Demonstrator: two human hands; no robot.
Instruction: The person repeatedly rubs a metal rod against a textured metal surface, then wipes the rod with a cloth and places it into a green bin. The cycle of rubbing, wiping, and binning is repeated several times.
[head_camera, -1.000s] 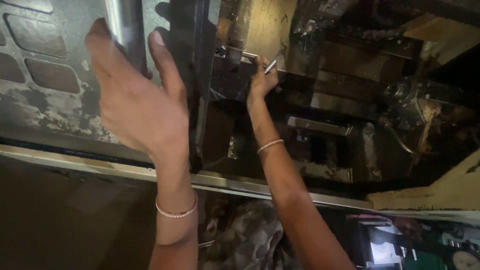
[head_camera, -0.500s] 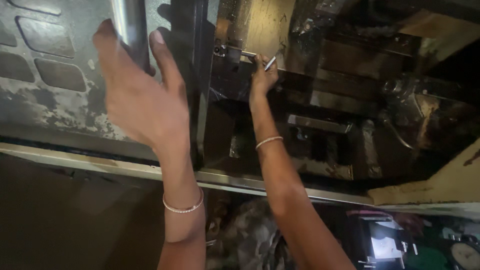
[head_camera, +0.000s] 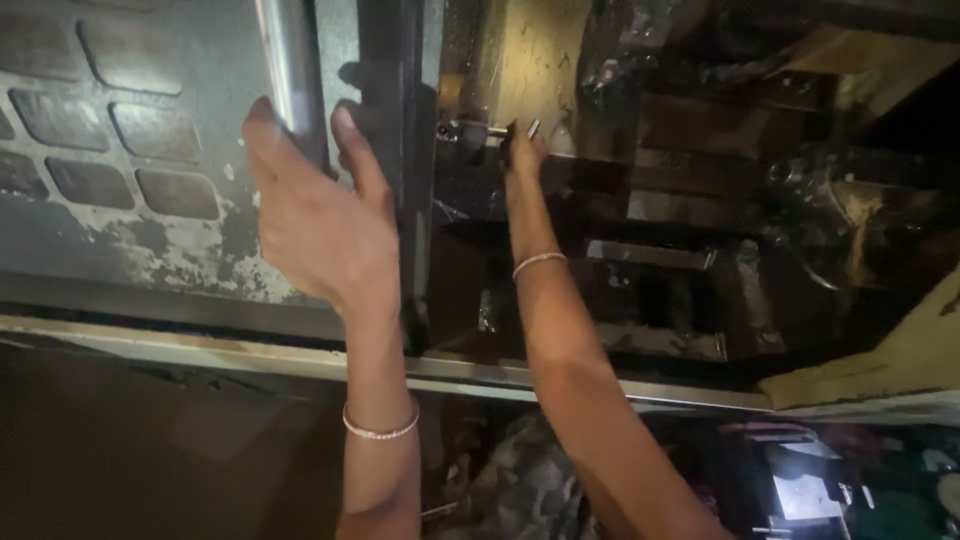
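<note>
Left hand (head_camera: 318, 215) grips door handle (head_camera: 290, 70) (right hand (head_camera: 522, 150) inside machine).

The left hand (head_camera: 320, 225) grips a steel door handle (head_camera: 285, 70); the right hand (head_camera: 522, 152) holds a small metal pin (head_camera: 487, 130) inside the dark machine (head_camera: 700, 200).

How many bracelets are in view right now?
2. One bracelet is on the left wrist, below the hand on the door handle; the other bracelet is on the right wrist, reaching into the machine. None seem hidden.

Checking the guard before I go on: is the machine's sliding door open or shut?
Open: door is slid aside, left hand on its handle, right hand reaching inside.
</note>
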